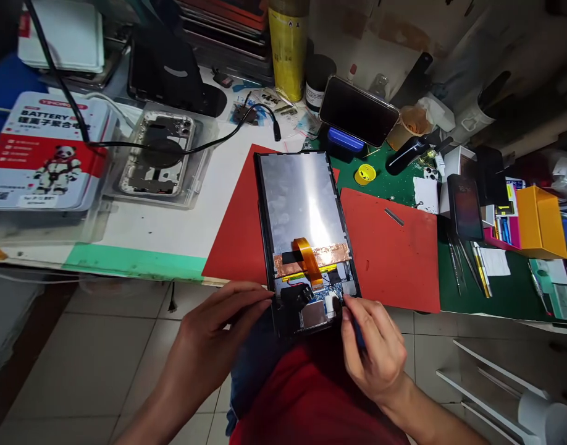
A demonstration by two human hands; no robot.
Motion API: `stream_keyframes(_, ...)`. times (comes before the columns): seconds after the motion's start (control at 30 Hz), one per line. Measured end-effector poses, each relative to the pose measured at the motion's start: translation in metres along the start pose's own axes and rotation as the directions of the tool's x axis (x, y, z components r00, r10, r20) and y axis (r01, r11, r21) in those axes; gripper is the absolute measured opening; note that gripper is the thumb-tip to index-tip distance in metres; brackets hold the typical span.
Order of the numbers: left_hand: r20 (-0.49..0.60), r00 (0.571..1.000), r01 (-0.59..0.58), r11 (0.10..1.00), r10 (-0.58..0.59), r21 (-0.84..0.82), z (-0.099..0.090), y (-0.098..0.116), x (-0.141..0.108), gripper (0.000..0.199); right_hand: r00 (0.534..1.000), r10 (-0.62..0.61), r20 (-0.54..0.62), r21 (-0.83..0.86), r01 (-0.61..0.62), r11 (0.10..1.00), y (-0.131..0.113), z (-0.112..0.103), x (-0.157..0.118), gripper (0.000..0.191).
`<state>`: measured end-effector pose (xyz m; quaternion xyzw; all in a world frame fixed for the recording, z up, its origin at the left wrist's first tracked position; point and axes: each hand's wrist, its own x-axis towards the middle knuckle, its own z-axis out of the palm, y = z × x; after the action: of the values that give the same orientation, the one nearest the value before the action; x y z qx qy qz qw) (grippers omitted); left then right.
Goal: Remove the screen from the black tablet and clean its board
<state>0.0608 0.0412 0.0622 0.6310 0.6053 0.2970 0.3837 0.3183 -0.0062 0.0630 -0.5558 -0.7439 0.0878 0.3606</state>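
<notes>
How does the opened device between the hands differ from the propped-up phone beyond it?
The opened device looks larger; the propped-up phone, smaller. The opened device lies with inner parts bare, while the propped-up phone leans up, dark screen showing. The left hand is at the opened device's edge; neither hand is at the propped-up phone. Both are rectangular.

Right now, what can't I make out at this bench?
In the head view:
Opened tablet: its downward face, hidden by its own body.
Right hand: what, if anything, it pinches; its fingers cover that.
Left hand: its exact contact at the tablet's edge, covered by fingertips.
Blue circuit board: markings, too small.
Yellow can: top, cut off by the upper edge.
</notes>
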Motion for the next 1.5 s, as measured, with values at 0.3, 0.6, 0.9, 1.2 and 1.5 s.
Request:
stream_keyframes(0.3, -0.015, 0.831, -0.523, 0.791, 0.556, 0.319, 0.013, 0.011, -0.016, 0.023, 0.981, 0.193, 0.009, 0.049, -0.193, 0.98, 0.01, -0.023, 0.008, 0.018)
stream_keyframes(0.6, 0.235, 0.705, -0.694, 0.582, 0.669, 0.423, 0.03, 0.014, -0.002, 0.044, 0.985, 0.109, 0.137, 0.081, -0.121, 0.989, 0.012, -0.027, 0.022, 0.017)
stream_keyframes(0.9, 0.276, 0.68, -0.711, 0.521, 0.679, 0.472, 0.036, 0.021, -0.001, 0.046, 0.927, -0.294, 0.234, -0.212, 0.344, 0.915, 0.031, -0.015, 0.039, 0.013)
stream_keyframes(1.2, 0.21, 0.679, -0.701, 0.536, 0.704, 0.47, 0.033, 0.012, 0.002, 0.032, 0.903, -0.149, 0.403, 0.112, 0.113, 0.987, 0.027, -0.01, 0.052, 0.02)
stream_keyframes(1.5, 0.167, 0.684, -0.696, 0.567, 0.71, 0.441, 0.035, 0.008, 0.0, 0.037, 0.875, -0.009, 0.485, 0.159, -0.078, 0.984, 0.023, -0.001, 0.063, 0.022)
